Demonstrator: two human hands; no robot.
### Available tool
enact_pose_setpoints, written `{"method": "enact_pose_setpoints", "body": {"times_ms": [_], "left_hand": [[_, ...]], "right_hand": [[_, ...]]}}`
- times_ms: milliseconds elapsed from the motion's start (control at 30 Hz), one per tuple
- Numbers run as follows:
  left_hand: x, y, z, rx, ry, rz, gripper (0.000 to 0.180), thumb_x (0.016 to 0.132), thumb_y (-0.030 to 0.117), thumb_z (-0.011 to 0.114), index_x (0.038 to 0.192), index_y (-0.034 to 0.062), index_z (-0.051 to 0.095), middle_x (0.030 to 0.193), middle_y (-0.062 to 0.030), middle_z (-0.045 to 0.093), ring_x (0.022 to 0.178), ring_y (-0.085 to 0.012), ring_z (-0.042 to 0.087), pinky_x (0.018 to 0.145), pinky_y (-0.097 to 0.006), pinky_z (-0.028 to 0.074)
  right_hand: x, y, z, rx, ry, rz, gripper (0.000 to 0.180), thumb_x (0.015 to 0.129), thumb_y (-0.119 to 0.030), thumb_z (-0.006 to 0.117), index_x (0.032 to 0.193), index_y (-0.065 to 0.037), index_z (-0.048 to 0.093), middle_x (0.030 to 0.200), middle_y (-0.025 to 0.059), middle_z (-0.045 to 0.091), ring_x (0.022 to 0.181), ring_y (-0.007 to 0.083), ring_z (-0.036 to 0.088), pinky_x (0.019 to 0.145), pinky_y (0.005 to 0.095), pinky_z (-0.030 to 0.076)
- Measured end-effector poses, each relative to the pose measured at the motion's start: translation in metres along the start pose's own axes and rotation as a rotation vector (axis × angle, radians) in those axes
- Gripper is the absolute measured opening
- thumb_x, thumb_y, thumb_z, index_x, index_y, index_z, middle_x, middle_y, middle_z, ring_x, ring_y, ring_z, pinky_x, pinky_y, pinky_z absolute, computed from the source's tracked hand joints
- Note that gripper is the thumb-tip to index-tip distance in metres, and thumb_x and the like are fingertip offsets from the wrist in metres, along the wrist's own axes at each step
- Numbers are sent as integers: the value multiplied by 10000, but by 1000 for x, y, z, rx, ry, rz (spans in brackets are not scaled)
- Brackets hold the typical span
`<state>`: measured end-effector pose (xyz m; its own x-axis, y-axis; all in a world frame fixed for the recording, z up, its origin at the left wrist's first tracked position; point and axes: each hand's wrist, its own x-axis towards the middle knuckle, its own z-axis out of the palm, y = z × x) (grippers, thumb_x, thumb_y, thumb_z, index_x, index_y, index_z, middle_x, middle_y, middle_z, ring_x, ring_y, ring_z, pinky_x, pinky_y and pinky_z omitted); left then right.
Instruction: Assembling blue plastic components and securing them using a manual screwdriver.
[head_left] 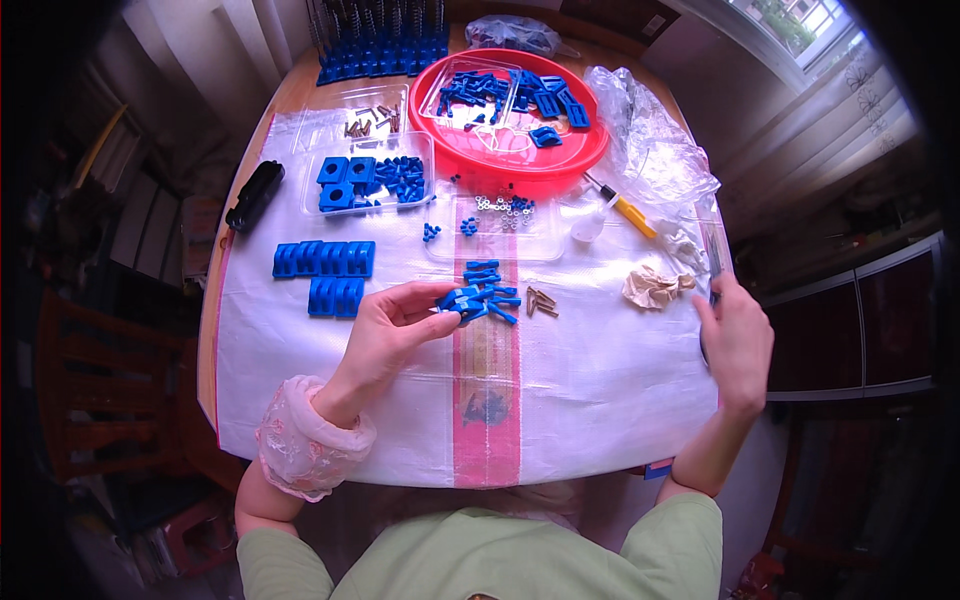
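Observation:
My left hand (395, 325) pinches a small blue plastic piece (452, 299) between thumb and fingertips. It is just left of a loose pile of similar blue pieces (497, 301) on the cloth's pink stripe. Several short brass-coloured pins (541, 302) lie right of that pile. At the table's right edge, my right hand (738, 335) is curled, its fingers partly hidden. A slim grey metal tool (713, 245) shows just beyond it, and something dark is under the palm; the tool's kind is unclear.
Blue blocks (324, 260) stand in rows at left, near a black object (256, 195). Farther back are a clear tray (431, 180) and a red basin (590, 155) with blue parts. A yellow-handled tool (632, 215), small bottle (590, 228) and crumpled paper (655, 288) lie at right.

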<state>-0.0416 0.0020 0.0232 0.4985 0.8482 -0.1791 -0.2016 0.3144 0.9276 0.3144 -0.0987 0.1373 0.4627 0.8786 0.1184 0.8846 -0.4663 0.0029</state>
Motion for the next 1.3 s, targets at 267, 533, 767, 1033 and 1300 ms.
{"method": "enact_pose_setpoints", "body": {"times_ms": [267,533,767,1033,1300], "left_hand": [[2,1,0,-16,-11,-13,371,953,55,756,1313,-5,691,1191,-99,759,1085,-143,714,989,-299,573],[2,1,-1,-36,-28,-14,376,954,69,771,1312,-14,690,1188,-91,752,1075,-138,708,977,-293,582],[3,-3,-4,-22,-39,-25,373,963,50,744,1328,5,683,1225,-98,748,1109,-149,709,997,-299,578],[4,-1,-5,-41,-32,-5,366,966,53,738,1325,3,685,1211,-88,751,1097,-141,709,988,-298,577],[4,1,-3,-60,-11,-4,369,952,56,769,1305,-21,691,1194,-101,753,1073,-141,712,978,-289,586]], "right_hand": [[43,29,27,312,44,-236,112,986,-68,663,1052,22,676,975,190,720,897,349,718,793,446,557],[124,-26,103,449,148,-516,216,928,-24,694,1135,22,652,1024,188,699,949,354,715,832,447,565],[135,-38,112,175,80,-389,288,900,-158,750,1137,-16,669,1058,183,729,994,365,717,862,476,561],[131,-23,77,481,20,-285,204,940,-173,713,1087,-32,731,801,138,716,746,253,714,696,393,541],[75,13,22,685,261,-195,171,1037,-123,650,1157,-13,700,815,32,624,717,82,568,649,263,475]]}}
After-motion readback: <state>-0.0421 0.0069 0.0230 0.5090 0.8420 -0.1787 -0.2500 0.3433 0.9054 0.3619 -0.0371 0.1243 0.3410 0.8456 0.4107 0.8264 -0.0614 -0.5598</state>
